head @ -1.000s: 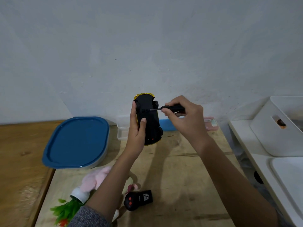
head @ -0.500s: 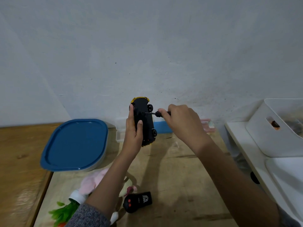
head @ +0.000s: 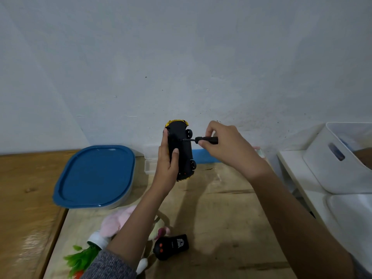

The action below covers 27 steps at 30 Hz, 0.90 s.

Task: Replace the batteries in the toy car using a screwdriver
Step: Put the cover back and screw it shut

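My left hand [head: 168, 164] grips a black toy car [head: 181, 146] with yellow trim, held upright above the table with its black underside facing me. My right hand [head: 227, 147] pinches the black handle of a small screwdriver [head: 203, 140], which lies level. Its thin tip touches the car's underside near the upper wheel. A black remote control [head: 171, 246] with red buttons lies on the wooden table [head: 221, 218] near me.
A blue-lidded container [head: 94, 176] sits at the left. Clear plastic boxes [head: 150, 164] and a blue strip lie against the wall behind the car. A pink plush toy [head: 118, 220] and green plastic leaves [head: 82, 258] lie near my left arm. White bins [head: 338, 162] stand on a shelf at right.
My view dipped and shifted, then steadied. Both hands stay on the car and screwdriver; my right fingers have moved round the handle, and more of the handle shows now.
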Tool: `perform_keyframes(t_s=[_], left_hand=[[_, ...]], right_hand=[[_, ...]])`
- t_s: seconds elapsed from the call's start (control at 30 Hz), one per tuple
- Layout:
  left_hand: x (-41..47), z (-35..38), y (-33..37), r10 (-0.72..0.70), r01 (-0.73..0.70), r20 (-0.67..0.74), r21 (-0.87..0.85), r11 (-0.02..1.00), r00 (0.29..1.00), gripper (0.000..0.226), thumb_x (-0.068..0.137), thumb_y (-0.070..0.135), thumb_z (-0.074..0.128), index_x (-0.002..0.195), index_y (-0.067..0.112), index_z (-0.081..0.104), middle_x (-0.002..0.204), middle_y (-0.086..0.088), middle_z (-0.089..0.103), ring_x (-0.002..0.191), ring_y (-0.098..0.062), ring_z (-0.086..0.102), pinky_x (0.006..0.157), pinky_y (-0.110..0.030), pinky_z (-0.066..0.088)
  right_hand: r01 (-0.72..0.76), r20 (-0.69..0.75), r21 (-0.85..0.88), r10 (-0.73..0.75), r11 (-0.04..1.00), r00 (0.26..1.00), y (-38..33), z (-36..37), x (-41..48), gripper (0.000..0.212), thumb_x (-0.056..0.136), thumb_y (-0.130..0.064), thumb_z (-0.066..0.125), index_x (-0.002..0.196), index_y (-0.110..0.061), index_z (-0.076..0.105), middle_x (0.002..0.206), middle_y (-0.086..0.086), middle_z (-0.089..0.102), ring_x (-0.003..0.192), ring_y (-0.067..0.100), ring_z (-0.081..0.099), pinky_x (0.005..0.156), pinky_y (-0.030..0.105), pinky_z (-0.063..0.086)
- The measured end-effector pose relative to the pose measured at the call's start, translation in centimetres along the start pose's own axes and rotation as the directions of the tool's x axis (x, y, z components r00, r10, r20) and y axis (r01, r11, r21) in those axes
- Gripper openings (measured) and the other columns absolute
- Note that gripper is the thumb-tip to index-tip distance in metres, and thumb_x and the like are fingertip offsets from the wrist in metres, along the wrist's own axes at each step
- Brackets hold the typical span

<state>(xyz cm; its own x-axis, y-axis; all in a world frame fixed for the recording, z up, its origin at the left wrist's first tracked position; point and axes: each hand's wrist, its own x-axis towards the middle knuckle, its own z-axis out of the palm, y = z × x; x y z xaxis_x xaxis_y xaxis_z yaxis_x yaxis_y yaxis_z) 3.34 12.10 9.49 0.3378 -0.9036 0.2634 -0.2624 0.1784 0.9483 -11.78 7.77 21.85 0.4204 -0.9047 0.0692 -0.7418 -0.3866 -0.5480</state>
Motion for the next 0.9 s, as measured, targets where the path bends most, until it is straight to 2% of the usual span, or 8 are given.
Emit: perform_keyframes(t_s=[0.13, 0.2, 0.3, 0.4, 0.57, 0.73, 0.8, 0.9], left_hand=[[0.0, 0.0, 0.7, 0.0, 0.0, -0.007, -0.023, 1.0, 1.0, 0.057, 0.102, 0.017, 0.034, 0.144, 0.045, 0.006, 0.149, 0.015, 0.023, 0.137, -0.006, 0.03, 0.112, -0.032, 0.031], [0.2, -0.1, 0.9, 0.002, -0.002, -0.013, -0.021, 1.0, 1.0, 0.058, 0.102, 0.015, 0.034, 0.144, 0.044, 0.006, 0.146, 0.019, 0.024, 0.135, 0.001, 0.029, 0.11, -0.028, 0.029], [0.5, -0.3, 0.8, -0.005, 0.005, -0.022, -0.005, 1.0, 1.0, 0.058, 0.102, 0.017, 0.034, 0.147, 0.04, 0.006, 0.142, 0.021, 0.025, 0.132, 0.006, 0.029, 0.11, -0.028, 0.029], [0.5, -0.4, 1.0, -0.009, 0.009, -0.008, 0.011, 1.0, 1.0, 0.058, 0.102, 0.017, 0.034, 0.148, 0.038, 0.005, 0.143, 0.016, 0.026, 0.133, -0.003, 0.032, 0.111, -0.032, 0.031], [0.2, -0.4, 1.1, 0.003, -0.004, -0.02, -0.024, 1.0, 1.0, 0.058, 0.101, 0.013, 0.034, 0.148, 0.036, 0.007, 0.144, 0.023, 0.023, 0.133, 0.006, 0.028, 0.111, -0.029, 0.03], [-0.1, -0.6, 1.1, 0.006, -0.007, -0.019, -0.054, 0.999, 1.0, 0.058, 0.101, 0.016, 0.034, 0.148, 0.036, 0.008, 0.15, 0.013, 0.023, 0.137, -0.003, 0.028, 0.114, -0.041, 0.031], [-0.2, -0.7, 1.1, 0.016, -0.016, -0.013, -0.036, 0.999, 1.0, 0.058, 0.099, 0.022, 0.035, 0.148, 0.04, 0.008, 0.15, 0.011, 0.024, 0.137, -0.005, 0.03, 0.114, -0.042, 0.032], [-0.4, -0.6, 1.1, 0.019, -0.019, 0.01, -0.015, 1.0, 1.0, 0.058, 0.098, 0.027, 0.035, 0.146, 0.044, 0.007, 0.145, 0.017, 0.029, 0.135, -0.008, 0.034, 0.111, -0.04, 0.035]], right_hand=[[-0.031, -0.075, -0.186, 0.017, 0.982, 0.997, -0.5, 0.0, 0.3, 0.044, 0.092, -0.048, 0.044, 0.085, -0.007, 0.06, 0.08, 0.009, 0.066, 0.076, 0.026, 0.06, 0.069, 0.037, 0.051], [-0.005, 0.0, -0.17, 0.005, 0.985, 1.0, -0.5, -0.1, 0.2, 0.037, 0.09, -0.049, 0.048, 0.099, -0.013, 0.05, 0.082, 0.002, 0.058, 0.076, 0.024, 0.057, 0.066, 0.034, 0.045], [0.031, 0.125, -0.049, -0.025, 0.998, 0.992, -0.5, -0.5, 0.2, 0.027, 0.088, -0.029, 0.058, 0.102, -0.014, 0.041, 0.088, 0.0, 0.048, 0.079, 0.023, 0.052, 0.069, 0.035, 0.042], [0.067, 0.041, -0.041, -0.066, 0.997, 0.997, -0.8, -0.6, 0.6, 0.017, 0.088, -0.02, 0.059, 0.097, -0.01, 0.05, 0.095, 0.004, 0.05, 0.086, 0.021, 0.05, 0.072, 0.032, 0.042], [0.072, -0.093, -0.238, -0.097, 0.969, 0.991, -1.4, -0.7, 0.5, 0.028, 0.092, -0.042, 0.05, 0.099, -0.017, 0.06, 0.085, 0.005, 0.059, 0.078, 0.026, 0.056, 0.06, 0.028, 0.038], [0.17, 0.031, -0.252, -0.167, 0.953, 0.985, -1.9, -1.3, 0.2, 0.02, 0.092, -0.033, 0.049, 0.1, -0.017, 0.04, 0.077, 0.002, 0.054, 0.069, 0.026, 0.053, 0.053, 0.029, 0.036], [0.156, 0.095, -0.219, -0.138, 0.963, 0.986, -2.0, -1.8, 0.2, 0.017, 0.09, -0.027, 0.052, 0.097, -0.016, 0.041, 0.083, 0.005, 0.054, 0.066, 0.024, 0.051, 0.054, 0.03, 0.037], [0.117, 0.059, -0.255, -0.105, 0.96, 0.993, -2.4, -2.1, 0.4, 0.023, 0.091, -0.036, 0.053, 0.086, -0.015, 0.046, 0.081, 0.004, 0.05, 0.061, 0.02, 0.045, 0.049, 0.026, 0.031]])
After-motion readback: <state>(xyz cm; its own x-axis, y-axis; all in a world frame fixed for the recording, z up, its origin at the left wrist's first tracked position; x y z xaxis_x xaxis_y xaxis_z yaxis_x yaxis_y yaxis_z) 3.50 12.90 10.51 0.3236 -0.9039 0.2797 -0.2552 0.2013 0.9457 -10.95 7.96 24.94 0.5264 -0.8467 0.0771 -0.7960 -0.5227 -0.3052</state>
